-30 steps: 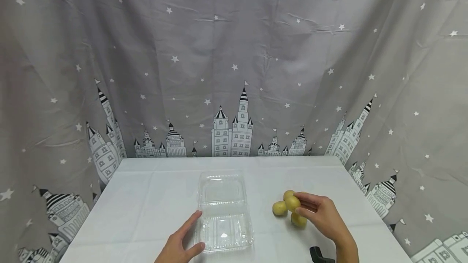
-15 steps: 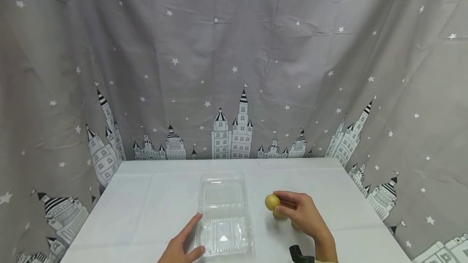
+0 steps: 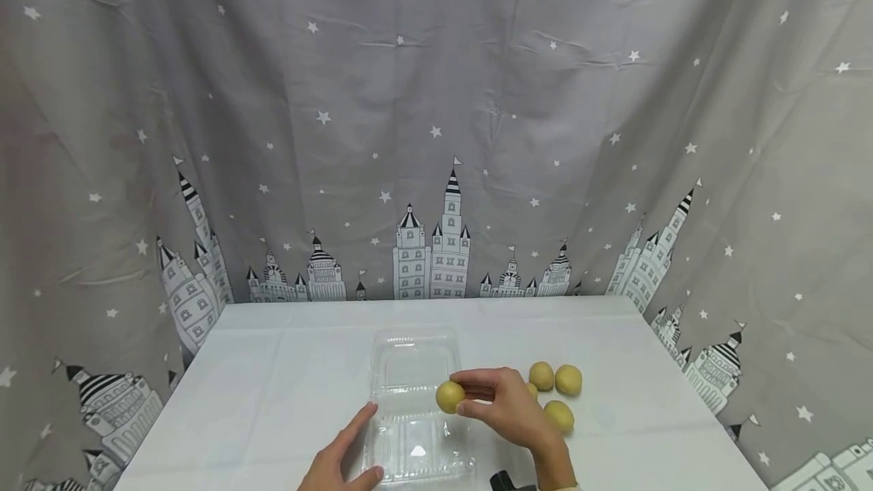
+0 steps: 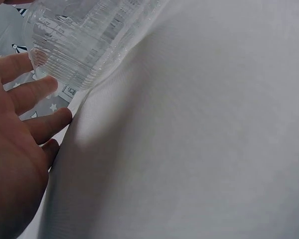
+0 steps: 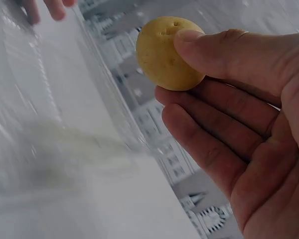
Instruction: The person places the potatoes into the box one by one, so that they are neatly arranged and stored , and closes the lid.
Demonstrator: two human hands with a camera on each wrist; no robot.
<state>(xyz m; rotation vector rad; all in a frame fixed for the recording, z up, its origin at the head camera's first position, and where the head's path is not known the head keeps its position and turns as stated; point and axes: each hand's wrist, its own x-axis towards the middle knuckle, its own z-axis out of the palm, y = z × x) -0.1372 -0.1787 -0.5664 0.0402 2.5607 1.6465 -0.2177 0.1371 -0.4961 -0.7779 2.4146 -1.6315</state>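
In the head view my right hand (image 3: pixel 508 406) pinches a small round yellow potato (image 3: pixel 450 397) between thumb and fingers. It is held above the right side of a clear plastic clamshell box (image 3: pixel 417 358), which lies unfolded on the table. Small pits mark the potato's skin in the right wrist view, where the thumb presses its side. My left hand (image 3: pixel 336 457) is at the box's left edge, thumb and forefinger spread apart. In the left wrist view its fingers (image 4: pixel 35 94) are extended beside the ribbed plastic wall, some seeming to touch it.
Several more potatoes (image 3: pixel 559 417) lie to the right of the right hand, one partly hidden behind it. A white cloth covers the table (image 3: pixel 273 377). Behind hangs a grey curtain (image 3: pixel 382 97) printed with castles and stars. A black object (image 3: pixel 508 481) is at the right wrist.
My right hand has carried the potato left from the group on the right to over the box. The left hand and the box have stayed nearly in place.
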